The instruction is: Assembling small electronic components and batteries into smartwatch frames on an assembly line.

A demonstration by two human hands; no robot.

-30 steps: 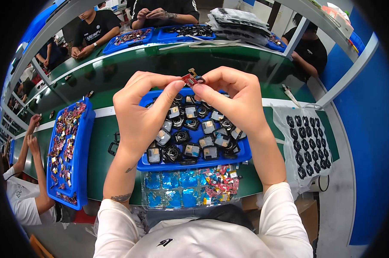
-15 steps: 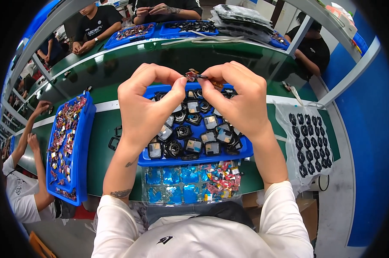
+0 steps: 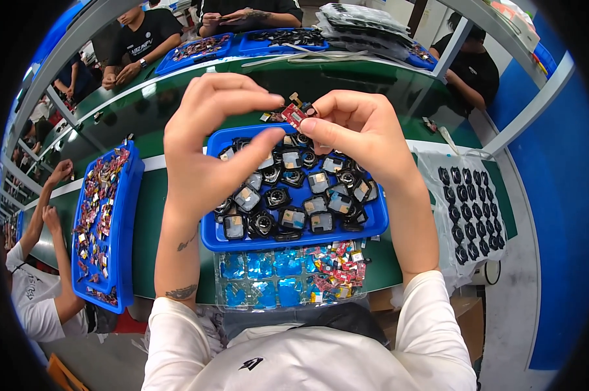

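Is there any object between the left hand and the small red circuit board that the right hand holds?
Nothing visible stands between them: the left hand is open, close beside the red circuit board that the right hand pinches.

Green table (image 3: 150, 215) beneath several blue plastic bins (image 3: 262, 246)

The far green worktop (image 3: 359, 79) gleams, smooth and glossy; the near bin (image 3: 258, 246) is blue plastic, the tray (image 3: 242, 280) clear plastic (shiny too), the sleeves (image 3: 431, 322) matt cloth.
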